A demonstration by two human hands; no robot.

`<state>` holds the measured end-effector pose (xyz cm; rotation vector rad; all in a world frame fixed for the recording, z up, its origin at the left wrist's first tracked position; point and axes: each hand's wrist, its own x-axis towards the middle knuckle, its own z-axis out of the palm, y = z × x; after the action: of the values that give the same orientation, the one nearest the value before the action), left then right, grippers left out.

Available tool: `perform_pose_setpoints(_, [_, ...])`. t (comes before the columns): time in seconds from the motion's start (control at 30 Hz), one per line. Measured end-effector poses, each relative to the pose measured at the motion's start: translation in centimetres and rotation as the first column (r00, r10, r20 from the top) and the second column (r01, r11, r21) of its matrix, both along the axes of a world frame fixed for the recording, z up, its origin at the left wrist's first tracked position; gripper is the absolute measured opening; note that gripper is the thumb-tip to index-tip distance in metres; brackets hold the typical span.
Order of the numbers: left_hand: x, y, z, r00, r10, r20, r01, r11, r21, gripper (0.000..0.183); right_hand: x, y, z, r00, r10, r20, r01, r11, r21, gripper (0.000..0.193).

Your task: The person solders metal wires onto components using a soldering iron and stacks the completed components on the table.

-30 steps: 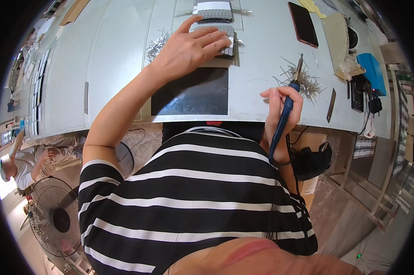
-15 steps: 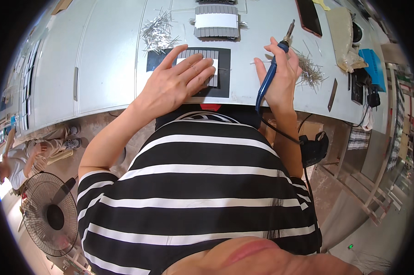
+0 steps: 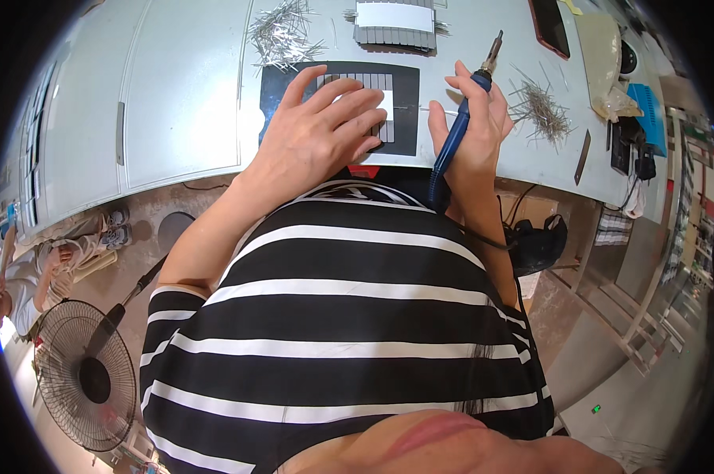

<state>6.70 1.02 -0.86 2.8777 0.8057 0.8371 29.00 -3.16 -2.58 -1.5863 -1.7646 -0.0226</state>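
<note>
My left hand (image 3: 317,130) lies palm down with fingers spread, covering much of a row of grey ribbed pieces (image 3: 379,81) with a white strip (image 3: 388,105) across them. That row rests on a black mat (image 3: 406,83). Right of the mat, my right hand (image 3: 478,130) is closed round a blue soldering iron (image 3: 452,146), whose metal tip points up and away from me. A thin silvery wire (image 3: 428,109) stretches between the mat's right side and my right thumb. Whether my right fingers also pinch it, I cannot tell.
Loose metal pins lie in a left pile (image 3: 284,35) and a right pile (image 3: 542,110). Beyond the mat stands a stack of grey pieces (image 3: 395,35) with a white band. A phone (image 3: 550,28) and a blue box (image 3: 648,118) sit at right. The iron's cord (image 3: 483,238) hangs beside me.
The view has shifted a little. My right hand has come left with the soldering iron, closer to the mat. My left thumb now shows; that hand stays over the grey pieces.
</note>
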Motion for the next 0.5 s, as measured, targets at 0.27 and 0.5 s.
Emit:
perform_pose_setpoints(0.27, [0.11,-0.07,0.07,1.000,0.000,0.024,0.002,0.999,-0.048,0.028,-0.26,0.07,-0.02,0.999,0.012,-0.041,-0.012,1.000,0.018,0.044])
perform_pose_setpoints(0.5, [0.22,-0.07,0.00,1.000,0.006,0.005,-0.006,0.999,-0.033,0.027,-0.91,0.02,0.61,0.998,0.019,-0.057,-0.020,1.000,-0.013,0.045])
